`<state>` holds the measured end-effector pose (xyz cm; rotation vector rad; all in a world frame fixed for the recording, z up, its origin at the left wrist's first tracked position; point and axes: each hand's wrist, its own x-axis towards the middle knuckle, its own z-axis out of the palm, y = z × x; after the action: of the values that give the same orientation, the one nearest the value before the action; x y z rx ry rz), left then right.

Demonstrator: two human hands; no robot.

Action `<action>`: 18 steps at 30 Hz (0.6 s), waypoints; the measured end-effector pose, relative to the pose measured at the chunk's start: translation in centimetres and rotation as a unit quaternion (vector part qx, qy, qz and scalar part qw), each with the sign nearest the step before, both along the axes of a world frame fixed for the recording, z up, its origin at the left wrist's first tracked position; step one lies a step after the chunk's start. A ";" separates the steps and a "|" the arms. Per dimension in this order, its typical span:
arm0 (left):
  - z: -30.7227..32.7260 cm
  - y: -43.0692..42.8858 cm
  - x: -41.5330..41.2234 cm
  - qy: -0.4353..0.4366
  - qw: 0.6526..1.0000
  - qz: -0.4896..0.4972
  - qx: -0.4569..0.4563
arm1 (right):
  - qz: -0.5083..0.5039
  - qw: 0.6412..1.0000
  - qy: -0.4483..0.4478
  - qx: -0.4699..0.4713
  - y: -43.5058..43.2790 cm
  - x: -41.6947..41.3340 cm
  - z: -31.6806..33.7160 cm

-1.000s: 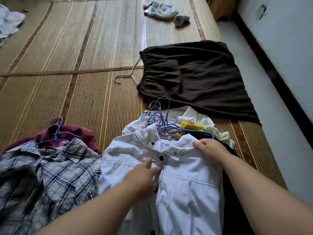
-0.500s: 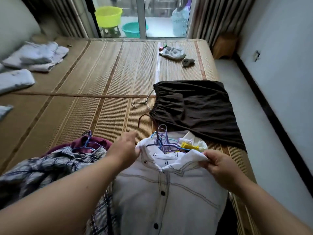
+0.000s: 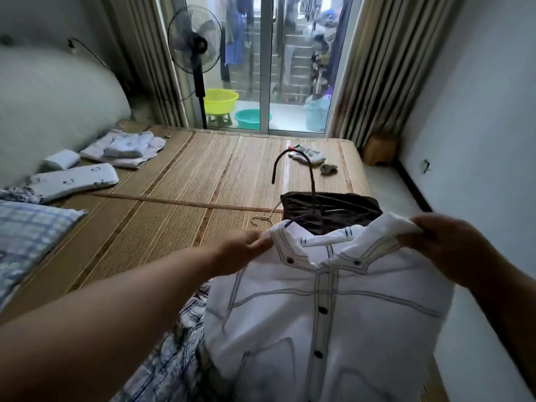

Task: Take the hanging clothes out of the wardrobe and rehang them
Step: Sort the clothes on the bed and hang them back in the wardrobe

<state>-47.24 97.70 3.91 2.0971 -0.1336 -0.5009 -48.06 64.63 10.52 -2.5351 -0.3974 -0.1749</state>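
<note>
The white shirt [image 3: 327,314] is showing grey contrast stitching, dark buttons down a closed placket and a spread collar. A dark hanger [image 3: 313,184] is sitting inside the collar, with its hook rising above and between the two hands. The left hand [image 3: 240,252] is pinching the shoulder edge beside the collar, fingers curled round the fabric. The right hand [image 3: 446,248] is gripping the opposite collar side, fingers closed over a bunched fold. The shirt body is hanging below both sets of fingers. A brown garment [image 3: 348,210] is lying just beyond the fingers on the bamboo bed mat [image 3: 179,181].
</note>
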 end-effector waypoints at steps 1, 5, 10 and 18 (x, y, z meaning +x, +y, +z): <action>1.2 0.1 -0.6 0.003 0.999 -0.002 -0.036 | -0.010 1.000 -0.007 -0.019 0.3 -0.7 1.8; 5.6 2.8 -4.0 -0.055 0.991 -0.015 -0.119 | -0.035 0.992 -0.073 -0.098 3.3 -5.1 8.7; 11.2 8.0 -9.0 -0.180 0.974 0.006 -0.137 | -0.061 0.982 -0.134 -0.117 8.9 -11.8 14.2; 19.9 16.3 -16.0 -0.436 0.896 0.043 0.077 | -0.075 0.963 -0.234 -0.106 17.5 -20.1 21.2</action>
<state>-63.27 113.96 23.82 2.3269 -0.5255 0.5363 -68.12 82.14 31.67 -2.7218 -0.4211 -0.8412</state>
